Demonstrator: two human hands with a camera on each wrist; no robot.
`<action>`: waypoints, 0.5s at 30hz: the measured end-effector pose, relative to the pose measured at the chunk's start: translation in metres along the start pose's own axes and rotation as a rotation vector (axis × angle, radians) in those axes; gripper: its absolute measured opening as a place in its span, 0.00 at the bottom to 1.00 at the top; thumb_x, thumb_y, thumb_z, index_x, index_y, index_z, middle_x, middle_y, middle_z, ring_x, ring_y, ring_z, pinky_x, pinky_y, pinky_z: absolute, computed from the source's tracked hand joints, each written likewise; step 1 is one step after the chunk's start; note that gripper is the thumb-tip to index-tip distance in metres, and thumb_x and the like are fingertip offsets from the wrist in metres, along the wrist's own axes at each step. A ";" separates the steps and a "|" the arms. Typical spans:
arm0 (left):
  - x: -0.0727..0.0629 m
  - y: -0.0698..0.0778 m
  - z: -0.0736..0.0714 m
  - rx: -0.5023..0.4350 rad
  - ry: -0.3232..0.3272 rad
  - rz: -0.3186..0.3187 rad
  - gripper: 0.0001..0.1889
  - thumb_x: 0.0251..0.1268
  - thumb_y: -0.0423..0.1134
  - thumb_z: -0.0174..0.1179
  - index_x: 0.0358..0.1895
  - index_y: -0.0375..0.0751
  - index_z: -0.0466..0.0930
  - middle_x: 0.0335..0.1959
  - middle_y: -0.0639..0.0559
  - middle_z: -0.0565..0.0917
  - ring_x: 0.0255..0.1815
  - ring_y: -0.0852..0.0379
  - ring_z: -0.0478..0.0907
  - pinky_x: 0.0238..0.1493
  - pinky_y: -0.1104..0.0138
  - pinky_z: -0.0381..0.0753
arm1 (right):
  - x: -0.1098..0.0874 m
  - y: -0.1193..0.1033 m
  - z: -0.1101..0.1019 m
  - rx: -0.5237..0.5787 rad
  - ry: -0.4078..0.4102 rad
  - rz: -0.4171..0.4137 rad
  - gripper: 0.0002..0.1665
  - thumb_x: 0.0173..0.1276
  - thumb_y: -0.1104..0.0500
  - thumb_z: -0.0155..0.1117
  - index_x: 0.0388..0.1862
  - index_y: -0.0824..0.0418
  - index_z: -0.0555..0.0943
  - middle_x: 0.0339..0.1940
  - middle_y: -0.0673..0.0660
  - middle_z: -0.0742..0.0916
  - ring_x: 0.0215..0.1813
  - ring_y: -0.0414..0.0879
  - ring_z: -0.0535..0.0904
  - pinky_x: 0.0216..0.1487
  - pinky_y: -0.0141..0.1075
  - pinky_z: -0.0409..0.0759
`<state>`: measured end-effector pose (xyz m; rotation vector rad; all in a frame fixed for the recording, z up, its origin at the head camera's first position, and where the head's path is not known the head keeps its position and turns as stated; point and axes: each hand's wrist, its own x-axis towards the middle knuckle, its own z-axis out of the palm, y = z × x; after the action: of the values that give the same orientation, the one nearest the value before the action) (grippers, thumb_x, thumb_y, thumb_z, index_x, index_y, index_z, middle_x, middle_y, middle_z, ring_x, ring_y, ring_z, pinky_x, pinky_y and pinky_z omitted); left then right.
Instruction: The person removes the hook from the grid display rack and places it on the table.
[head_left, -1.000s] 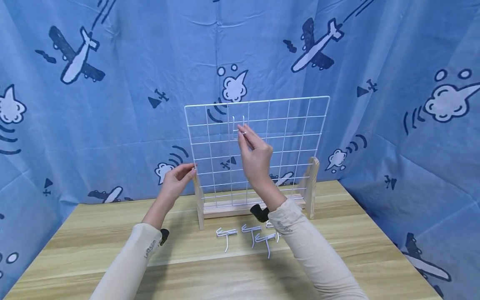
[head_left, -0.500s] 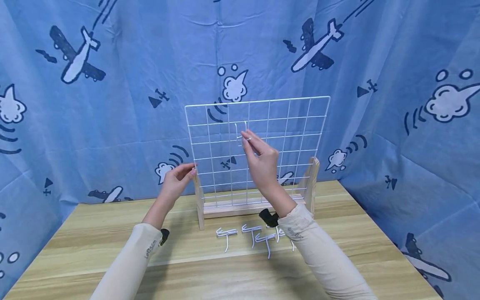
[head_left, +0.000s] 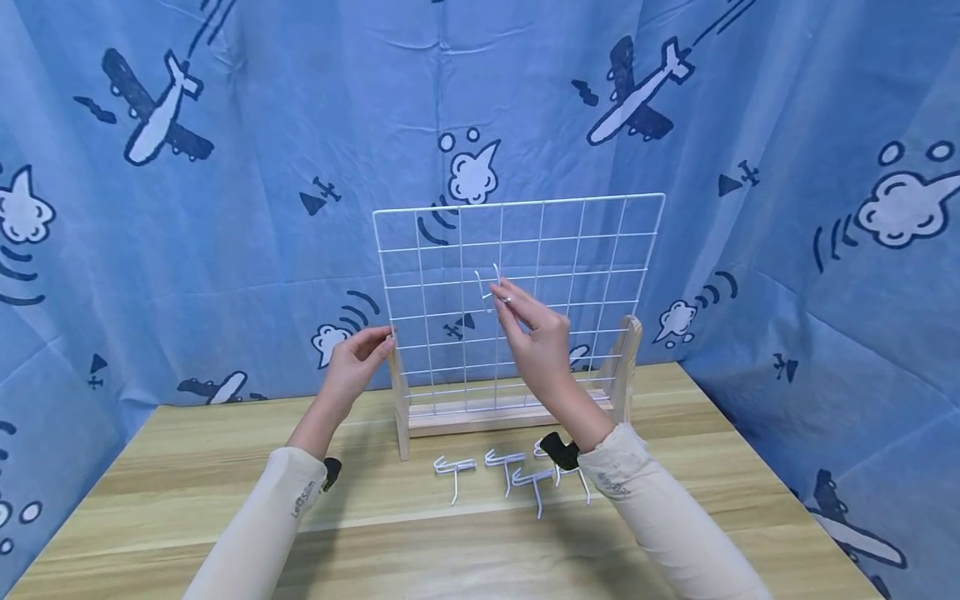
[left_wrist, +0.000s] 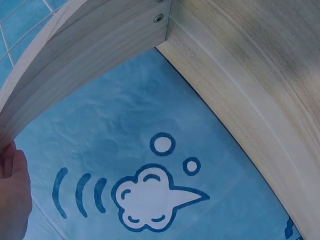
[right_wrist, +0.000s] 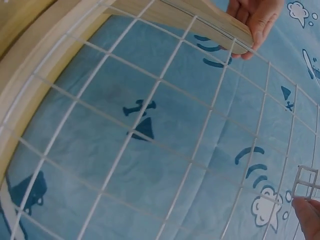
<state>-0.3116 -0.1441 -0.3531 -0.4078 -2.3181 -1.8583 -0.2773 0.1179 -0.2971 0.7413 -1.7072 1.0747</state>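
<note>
A white wire grid panel [head_left: 517, 202] stands upright in a wooden stand [head_left: 628, 367]. At its left edge my left hand [head_left: 351, 367] grips the top of the stand's left upright [left_wrist: 75, 60], thumb in front. My right hand [head_left: 542, 340] pinches a white wire hook [head_left: 481, 285] between thumb and fingertips, in front of the panel's upper left middle. Two prongs of that hook point upward. In the right wrist view the held hook [right_wrist: 298, 175] appears at the right edge, by the fingertips; whether it touches the grid I cannot tell.
On the wooden table [head_left: 247, 500], several similar white hooks [head_left: 454, 467] lie in front of the stand, some partly hidden by the right wrist's black camera mount [head_left: 558, 451]. A blue curtain [head_left: 300, 125] with airplane prints hangs behind the table and at both sides.
My right hand has moved down and slightly right with the hook, uncovering more hooks on the table. The left hand stays on the upright.
</note>
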 end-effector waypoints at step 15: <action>-0.002 0.002 0.000 0.011 0.002 0.003 0.22 0.72 0.42 0.55 0.64 0.36 0.72 0.62 0.37 0.75 0.64 0.49 0.71 0.66 0.59 0.69 | -0.025 0.004 -0.015 -0.093 -0.128 -0.024 0.14 0.63 0.71 0.65 0.48 0.68 0.84 0.53 0.66 0.84 0.54 0.56 0.82 0.48 0.36 0.82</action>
<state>-0.3092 -0.1442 -0.3522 -0.4082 -2.3242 -1.8432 -0.2657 0.1335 -0.3188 0.7834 -1.8390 0.9422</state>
